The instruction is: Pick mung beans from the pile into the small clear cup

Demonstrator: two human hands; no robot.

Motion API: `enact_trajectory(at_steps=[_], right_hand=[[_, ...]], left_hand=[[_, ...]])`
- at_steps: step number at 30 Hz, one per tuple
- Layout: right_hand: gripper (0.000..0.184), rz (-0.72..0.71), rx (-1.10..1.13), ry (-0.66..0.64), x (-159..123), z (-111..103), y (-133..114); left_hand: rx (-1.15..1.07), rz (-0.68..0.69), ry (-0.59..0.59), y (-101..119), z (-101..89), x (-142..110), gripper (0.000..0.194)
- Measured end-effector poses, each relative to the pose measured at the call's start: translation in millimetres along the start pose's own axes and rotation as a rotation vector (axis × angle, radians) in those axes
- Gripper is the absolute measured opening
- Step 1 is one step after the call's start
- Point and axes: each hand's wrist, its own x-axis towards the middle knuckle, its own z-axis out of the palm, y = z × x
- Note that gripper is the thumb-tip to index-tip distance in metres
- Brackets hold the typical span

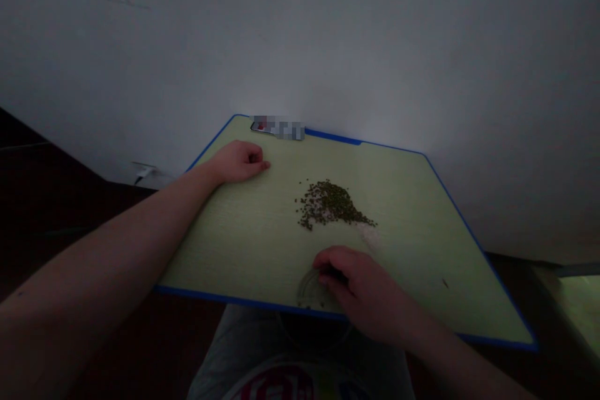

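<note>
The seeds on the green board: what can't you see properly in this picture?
In the head view:
- the clear round dish: the right hand covers part of it, so its whole shape and contents are hidden
- the small seeds: too small to tell what kind they are
- the object at the far edge of the green board: blurred out, so it can't be named
- the shirt print: cut off by the bottom edge

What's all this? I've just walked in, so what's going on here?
A person's right hand is over a clear round dish at the near edge of a green, blue-edged board. A heap of small green beans lies mid-board. The left hand rests curled near a phone.
</note>
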Motion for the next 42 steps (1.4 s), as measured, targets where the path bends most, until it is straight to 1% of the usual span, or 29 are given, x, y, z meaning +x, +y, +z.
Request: enact_trajectory(at_steps=[7, 12, 19, 28, 31, 33, 35, 37, 40, 42], right_hand=[[0.018, 0.088, 0.042, 0.015, -14, 4, 0], [0.015, 0.130, 0.072, 0.037, -24, 5, 3], [0.016, 0.135, 0.097, 0.043, -32, 3, 9], [0.013, 0.119, 0.091, 0.029, -36, -5, 13], [0.014, 0.067, 0.077, 0.035, -30, -6, 8], [0.014, -0.015, 0.070, 0.033, -21, -6, 2], [0.015, -0.103, 0.074, 0.007, -10, -5, -4], [0.017, -0.157, 0.073, -0.041, 0, -3, -10], [0.019, -0.172, 0.063, -0.103, 9, 0, -13], [0.020, -0.162, 0.062, -0.127, 10, 1, -12]], left_hand=[[0.012, 0.003, -0.015, -1, 0.4, 0, 0.035], [0.015, 0.009, -0.001, -1, 0.5, 0, 0.035], [0.010, 0.009, -0.005, -1, 0.7, 0, 0.036], [0.017, 0.009, -0.004, -1, 0.1, 0, 0.035], [0.002, 0.005, -0.003, 0, -0.1, 0, 0.035], [-0.002, 0.003, -0.003, 1, -0.3, 0, 0.035], [-0.006, 0.000, -0.005, 2, -0.6, 0, 0.035], [-0.013, -0.008, -0.008, 3, -0.7, -1, 0.034], [-0.021, -0.023, -0.009, 3, -0.6, -1, 0.033], [-0.027, -0.022, -0.011, 2, -0.3, -1, 0.033]])
